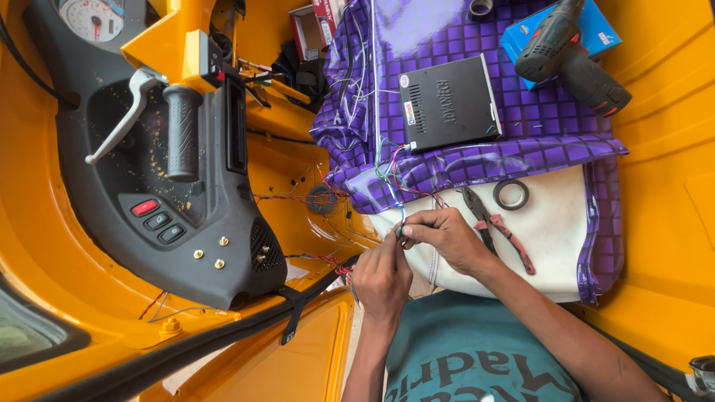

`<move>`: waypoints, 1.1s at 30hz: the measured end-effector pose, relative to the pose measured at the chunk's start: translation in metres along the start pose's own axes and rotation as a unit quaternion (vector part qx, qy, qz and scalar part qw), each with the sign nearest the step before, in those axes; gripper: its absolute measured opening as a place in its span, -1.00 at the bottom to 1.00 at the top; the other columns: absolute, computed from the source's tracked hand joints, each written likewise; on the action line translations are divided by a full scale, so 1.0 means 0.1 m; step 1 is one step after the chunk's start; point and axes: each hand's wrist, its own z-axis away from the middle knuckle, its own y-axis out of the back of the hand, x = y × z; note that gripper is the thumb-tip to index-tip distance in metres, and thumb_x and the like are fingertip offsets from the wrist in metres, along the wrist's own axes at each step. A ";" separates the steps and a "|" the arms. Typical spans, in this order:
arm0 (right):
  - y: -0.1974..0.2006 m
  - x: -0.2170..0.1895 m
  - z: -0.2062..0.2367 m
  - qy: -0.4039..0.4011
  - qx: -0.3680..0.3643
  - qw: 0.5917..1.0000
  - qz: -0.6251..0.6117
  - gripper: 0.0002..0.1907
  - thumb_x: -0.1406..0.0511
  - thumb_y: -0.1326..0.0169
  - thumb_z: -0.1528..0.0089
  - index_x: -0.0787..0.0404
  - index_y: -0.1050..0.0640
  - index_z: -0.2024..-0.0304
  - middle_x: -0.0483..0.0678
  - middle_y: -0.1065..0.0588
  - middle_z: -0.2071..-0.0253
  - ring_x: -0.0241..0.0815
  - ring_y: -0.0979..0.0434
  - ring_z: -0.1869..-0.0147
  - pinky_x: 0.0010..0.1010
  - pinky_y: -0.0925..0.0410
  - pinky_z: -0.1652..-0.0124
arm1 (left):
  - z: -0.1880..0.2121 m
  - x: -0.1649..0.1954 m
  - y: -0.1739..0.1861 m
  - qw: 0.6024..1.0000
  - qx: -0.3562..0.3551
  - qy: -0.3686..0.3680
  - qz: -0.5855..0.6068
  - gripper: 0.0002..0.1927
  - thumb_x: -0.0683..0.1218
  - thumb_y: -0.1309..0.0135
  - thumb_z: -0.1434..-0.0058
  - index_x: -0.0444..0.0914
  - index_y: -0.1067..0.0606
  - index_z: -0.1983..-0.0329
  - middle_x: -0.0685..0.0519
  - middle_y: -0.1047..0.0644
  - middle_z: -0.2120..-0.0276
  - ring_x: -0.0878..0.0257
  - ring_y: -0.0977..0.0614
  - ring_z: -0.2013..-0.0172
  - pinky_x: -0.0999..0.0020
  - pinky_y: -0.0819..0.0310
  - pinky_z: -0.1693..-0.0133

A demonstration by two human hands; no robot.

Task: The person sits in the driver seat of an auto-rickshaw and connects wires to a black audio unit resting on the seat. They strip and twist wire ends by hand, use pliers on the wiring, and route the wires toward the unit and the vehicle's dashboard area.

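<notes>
A thin bundle of coloured wires (pixel 398 216) is pinched between the fingertips of both hands, left hand (pixel 381 279) and right hand (pixel 447 238). Red-handled pliers (pixel 495 227) and a roll of black tape (pixel 512 194) are seen just right of them, on the white seat (pixel 551 238).

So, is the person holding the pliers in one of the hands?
No, the pliers lie on the white seat beside the right hand, while both hands, the left hand too, pinch thin wires.

Single head-worn view, angled steeply down inside a yellow vehicle cabin.

The scene is seen from close above the wearer's teal shirt (pixel 477 357) at the near edge; the purple checked seat cover (pixel 462 45) lies far, the black dashboard panel (pixel 186 223) left. No second view is given.
</notes>
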 end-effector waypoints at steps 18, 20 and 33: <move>0.09 0.07 0.02 0.103 -0.008 0.981 0.165 -0.82 0.33 -0.07 -0.27 0.36 -0.60 0.30 -0.11 -0.57 0.44 -0.41 -0.49 0.39 -0.52 -0.38 0.38 | -0.15 0.13 0.14 0.971 -0.075 0.181 0.139 -0.92 -0.18 -0.19 -0.24 -0.33 -0.61 0.27 -0.10 -0.54 0.57 0.05 -0.59 0.58 0.24 -0.39 0.49; 0.10 0.10 0.02 0.109 0.003 0.980 0.168 -0.84 0.34 -0.08 -0.24 0.34 -0.58 0.35 -0.14 -0.56 0.46 -0.44 -0.45 0.39 -0.53 -0.34 0.40 | -0.12 0.11 0.14 0.964 -0.085 0.188 0.166 -0.90 -0.17 -0.19 -0.25 -0.33 -0.61 0.25 -0.08 -0.55 0.57 0.10 -0.60 0.58 0.27 -0.40 0.49; 0.13 0.08 -0.01 0.056 -0.055 0.997 -0.028 -0.86 0.36 -0.06 -0.18 0.35 -0.58 0.33 -0.06 -0.52 0.39 -0.30 -0.50 0.30 -0.45 -0.39 0.24 | 0.04 -0.09 0.04 0.838 -0.160 0.353 0.385 -0.83 -0.17 -0.16 -0.29 -0.37 -0.67 0.17 0.09 -0.58 0.52 0.39 -0.51 0.47 0.47 -0.38 0.37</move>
